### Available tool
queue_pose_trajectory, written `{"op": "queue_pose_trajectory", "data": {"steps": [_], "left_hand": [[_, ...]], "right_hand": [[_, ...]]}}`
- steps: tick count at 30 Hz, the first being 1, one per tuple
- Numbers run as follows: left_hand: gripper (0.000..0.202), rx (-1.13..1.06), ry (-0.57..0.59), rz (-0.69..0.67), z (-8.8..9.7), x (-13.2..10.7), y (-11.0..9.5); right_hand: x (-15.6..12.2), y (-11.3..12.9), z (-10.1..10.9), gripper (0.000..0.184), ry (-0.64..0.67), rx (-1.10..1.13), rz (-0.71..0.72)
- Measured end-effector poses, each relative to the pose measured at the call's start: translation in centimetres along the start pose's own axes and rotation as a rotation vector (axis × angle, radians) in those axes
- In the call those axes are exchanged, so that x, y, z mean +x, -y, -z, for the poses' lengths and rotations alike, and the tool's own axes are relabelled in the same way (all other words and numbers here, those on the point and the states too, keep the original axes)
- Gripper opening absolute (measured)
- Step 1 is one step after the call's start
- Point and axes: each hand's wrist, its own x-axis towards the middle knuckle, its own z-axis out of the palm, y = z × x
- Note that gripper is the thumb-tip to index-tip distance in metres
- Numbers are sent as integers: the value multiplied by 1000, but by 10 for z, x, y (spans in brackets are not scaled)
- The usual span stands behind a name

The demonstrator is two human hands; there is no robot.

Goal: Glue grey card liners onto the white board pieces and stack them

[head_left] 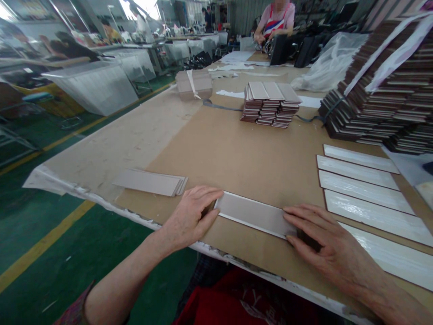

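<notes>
A long grey card strip (pixel 254 214) lies flat on the brown table (pixel 237 158) near its front edge. My left hand (pixel 191 215) rests at the strip's left end, fingers stretched out and pressing on it. My right hand (pixel 324 239) lies at the strip's right end, fingers flat and together over its edge. Neither hand grips anything. A small pile of grey strips (pixel 150 182) lies to the left of my left hand.
Several glossy white strips (pixel 363 189) lie in a row at the right. A stack of brown-edged pieces (pixel 270 104) stands mid-table, a much larger stack (pixel 389 90) at the far right. A person (pixel 275 20) sits at the far end. Green floor lies to the left.
</notes>
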Motion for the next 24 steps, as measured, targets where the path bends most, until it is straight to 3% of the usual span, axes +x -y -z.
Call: {"op": "queue_pose_trajectory", "data": {"steps": [11,18,24], "left_hand": [[27,61,25,-22,-4,1,1],[26,125,32,-32,-5,0,2],[29,292,80,-124,-3,2,-1]], "right_hand": [[0,6,5,34,103,71,-55],[1,12,8,33,138,-49,-17],[7,22,10,29,185,-156,16]]}}
